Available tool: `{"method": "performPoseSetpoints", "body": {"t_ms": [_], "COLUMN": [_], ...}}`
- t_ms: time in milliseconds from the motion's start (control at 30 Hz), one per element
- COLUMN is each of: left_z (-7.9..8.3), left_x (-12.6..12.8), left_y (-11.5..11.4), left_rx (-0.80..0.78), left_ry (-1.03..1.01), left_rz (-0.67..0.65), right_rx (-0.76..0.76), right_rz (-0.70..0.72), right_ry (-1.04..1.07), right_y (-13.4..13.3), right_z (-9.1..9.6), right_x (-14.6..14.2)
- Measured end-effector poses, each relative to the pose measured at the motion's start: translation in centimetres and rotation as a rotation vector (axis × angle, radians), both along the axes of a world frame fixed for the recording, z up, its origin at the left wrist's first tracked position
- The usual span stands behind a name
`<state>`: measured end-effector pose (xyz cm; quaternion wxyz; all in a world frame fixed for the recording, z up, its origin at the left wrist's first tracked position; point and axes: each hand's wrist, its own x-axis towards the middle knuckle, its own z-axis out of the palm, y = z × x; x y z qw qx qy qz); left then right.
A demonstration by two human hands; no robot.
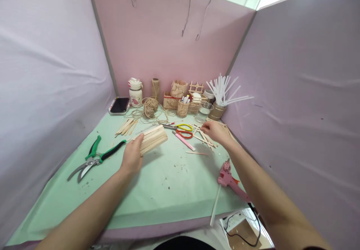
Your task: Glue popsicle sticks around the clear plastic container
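My left hand point(134, 155) is closed around the near end of a panel of pale wooden craft sticks point(153, 139) laid side by side, held tilted above the table. Over a loose pile of craft sticks point(206, 139) at the right, my right hand point(214, 130) has its fingers pinched together; what is between the fingertips is too small to make out. Left of that hand lie scissors point(184, 133) with yellow and red handles and a pink pen-like tool point(184, 141). A single stick point(197, 153) rests nearer to me.
A pink glue gun point(229, 178) with a glue stick lies under my right forearm, its cord hanging off the edge. Green-handled pruning shears point(92, 162) lie open at left. Twine point(151, 107), a bottle point(135, 93), a phone point(120, 105) and white glue sticks point(222, 89) stand along the back.
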<state>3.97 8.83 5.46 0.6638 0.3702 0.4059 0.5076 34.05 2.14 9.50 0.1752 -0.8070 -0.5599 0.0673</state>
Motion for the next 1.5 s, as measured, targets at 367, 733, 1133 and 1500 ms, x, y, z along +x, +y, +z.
{"method": "performPoseSetpoints", "body": {"t_ms": [367,733,1133,1500], "left_z": [-0.9,-0.8,-0.5,-0.5], "left_x": [0.0,0.0,-0.1,0.3], "left_y": [0.9,0.9,-0.2,-2.1], "left_rx": [-0.08,-0.05,0.007,0.346], "left_ry": [-0.129,-0.171,-0.035,0.18], "left_rz": [0.118,0.029,0.025,-0.008], "right_rx": [-0.233,-0.19,0.297,0.662], "right_rz": [0.146,0.261,0.202,0.273], "right_ry": [-0.13,-0.112,0.152,0.387], "right_y": [10.5,16.9,10.5,3.3], "right_z": [-3.3,-5.2,-1.2,-1.9], "right_x": [4.2,-2.1,-7.8,-15.5]}}
